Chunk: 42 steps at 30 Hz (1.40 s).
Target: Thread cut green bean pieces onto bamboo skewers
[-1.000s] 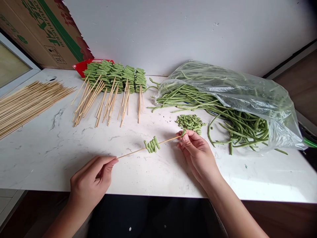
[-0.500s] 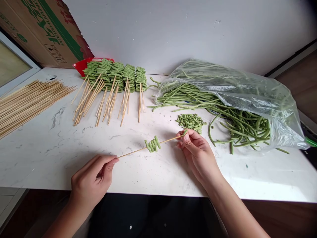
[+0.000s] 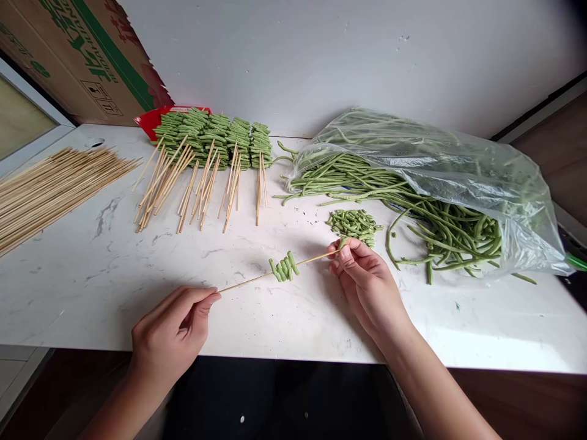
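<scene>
Left hand (image 3: 172,333) grip: thumb & fingers pinched shut on the blunt end of a bamboo skewer (image 3: 247,282). Right hand (image 3: 367,284) grip: fingertips closed on a cut bean piece (image 3: 342,243) at the skewer's tip. Skewer sits just above the white surface (image 3: 114,275), slanting up to the right, w/ threaded bean pcs (image 3: 283,267) clustered near its middle. Pile of cut beans (image 3: 354,223) just beyond right hand; bag of long beans (image 3: 458,165) behind it. Finished skewers (image 3: 211,137) at back, bare sticks (image 3: 50,186) far left.
</scene>
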Motion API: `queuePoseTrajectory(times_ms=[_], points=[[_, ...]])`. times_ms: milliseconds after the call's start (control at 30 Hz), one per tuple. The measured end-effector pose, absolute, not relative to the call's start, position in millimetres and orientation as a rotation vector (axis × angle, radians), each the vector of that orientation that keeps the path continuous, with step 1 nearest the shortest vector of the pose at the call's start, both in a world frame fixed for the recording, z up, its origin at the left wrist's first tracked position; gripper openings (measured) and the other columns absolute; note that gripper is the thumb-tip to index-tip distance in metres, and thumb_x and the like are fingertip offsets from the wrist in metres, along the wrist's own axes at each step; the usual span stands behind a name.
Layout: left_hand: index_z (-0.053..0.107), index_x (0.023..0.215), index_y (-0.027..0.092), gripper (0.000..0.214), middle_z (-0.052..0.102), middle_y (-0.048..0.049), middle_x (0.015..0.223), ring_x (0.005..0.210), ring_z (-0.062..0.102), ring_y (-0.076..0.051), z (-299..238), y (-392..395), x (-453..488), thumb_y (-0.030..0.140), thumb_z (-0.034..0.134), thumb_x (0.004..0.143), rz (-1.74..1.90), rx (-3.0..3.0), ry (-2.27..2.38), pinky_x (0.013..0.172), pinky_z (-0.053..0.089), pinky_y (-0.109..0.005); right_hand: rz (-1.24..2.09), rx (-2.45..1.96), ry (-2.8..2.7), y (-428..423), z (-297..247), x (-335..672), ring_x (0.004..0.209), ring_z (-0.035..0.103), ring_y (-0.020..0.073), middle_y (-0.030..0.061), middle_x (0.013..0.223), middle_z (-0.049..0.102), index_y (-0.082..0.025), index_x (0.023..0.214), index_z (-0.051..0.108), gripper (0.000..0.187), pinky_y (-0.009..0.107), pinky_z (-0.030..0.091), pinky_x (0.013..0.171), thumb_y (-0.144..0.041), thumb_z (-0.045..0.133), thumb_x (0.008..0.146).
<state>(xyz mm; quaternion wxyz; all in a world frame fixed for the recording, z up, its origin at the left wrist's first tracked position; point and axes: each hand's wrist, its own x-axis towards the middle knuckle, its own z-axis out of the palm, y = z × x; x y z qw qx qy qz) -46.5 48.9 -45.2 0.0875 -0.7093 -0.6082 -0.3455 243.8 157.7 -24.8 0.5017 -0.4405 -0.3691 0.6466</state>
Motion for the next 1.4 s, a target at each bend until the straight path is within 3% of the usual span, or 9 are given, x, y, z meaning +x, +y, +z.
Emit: queuePoseTrajectory(times_ms=[500,1033,1400], points=[[0.073,0.093,0.02,0.01,0.077,0.0023,0.081,0.058,0.063,-0.009,-44.9,48.6,-46.9,0.011,0.071,0.093,-1.029,-2.11,-1.814,0.061,0.047,-0.023,1.541,-1.067,-0.907,157.6,-24.8,243.1,0.073,0.051,0.0151,0.0027,0.096,0.066,-0.025,0.091,0.07,0.023,0.03,0.049,0.07,-0.042,0.084,0.083],[0.072,0.09,0.021,0.01,0.073,0.0046,0.074,0.052,0.054,-0.007,-43.7,48.7,-46.6,0.011,0.071,0.093,-1.017,-2.099,-1.83,0.057,0.043,-0.023,1.461,-1.133,-0.958,157.3,-26.2,242.6,0.069,0.051,0.014,0.0024,0.092,0.067,-0.025,0.096,0.076,0.025,0.032,0.048,0.069,-0.046,0.084,0.085],[0.073,0.092,0.023,0.01,0.076,0.0029,0.078,0.057,0.062,-0.01,-44.9,47.8,-47.8,0.014,0.069,0.094,-1.024,-2.101,-1.87,0.061,0.049,-0.023,1.422,-1.151,-1.015,157.7,-28.1,243.8,0.073,0.054,0.0162,0.0036,0.088,0.069,-0.026,0.093,0.08,0.023,0.035,0.051,0.077,-0.048,0.078,0.09]])
